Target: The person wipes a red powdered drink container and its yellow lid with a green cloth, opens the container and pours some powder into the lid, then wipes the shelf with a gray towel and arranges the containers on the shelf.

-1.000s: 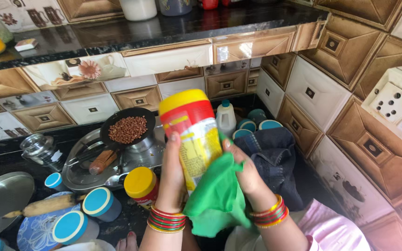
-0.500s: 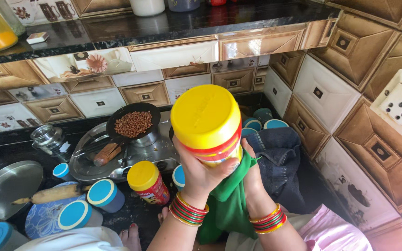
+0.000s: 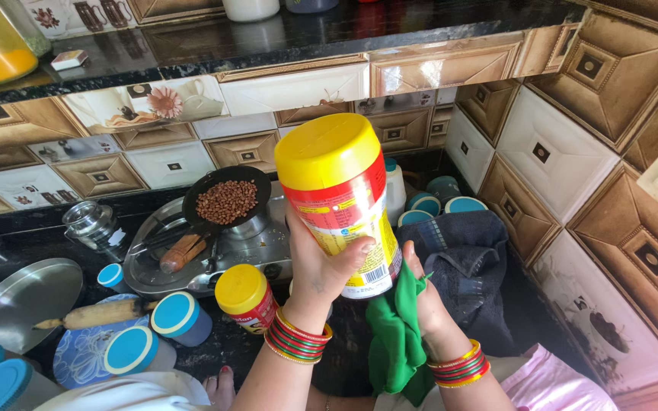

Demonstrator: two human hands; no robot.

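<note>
The tall yellow-and-red plastic jar with a yellow screw lid point(image 3: 338, 199) is held up in the air above the dark counter point(image 3: 9, 251), tilted so its lid leans toward the camera and its base points down toward the person. The left hand point(image 3: 321, 262) is wrapped around the lower front of the jar, thumb across the label and fingers behind, a firm clasp just above the stack of red, green and gold bangles. The right hand point(image 3: 420, 293) sits at the jar's base on the right side, bunched around a green cloth point(image 3: 397, 335) that it presses against the bottom edge; the rest of the cloth hangs down below the wrist.

To wipe well, I judge the left hand should keep the jar steady by its waist while the right works the cloth round the base, with the lid kept tight since the jar is leaning.

Just below the jar stands 1 smaller red jar with a yellow lid point(image 3: 245, 297). Behind it a steel tray point(image 3: 260, 243) carries a black pan of brown seeds point(image 3: 226, 199). To the left lie several blue-lidded containers point(image 3: 180, 318) and a wooden rolling pin point(image 3: 97, 313); a dark folded cloth point(image 3: 462, 262) sits to the right.
</note>
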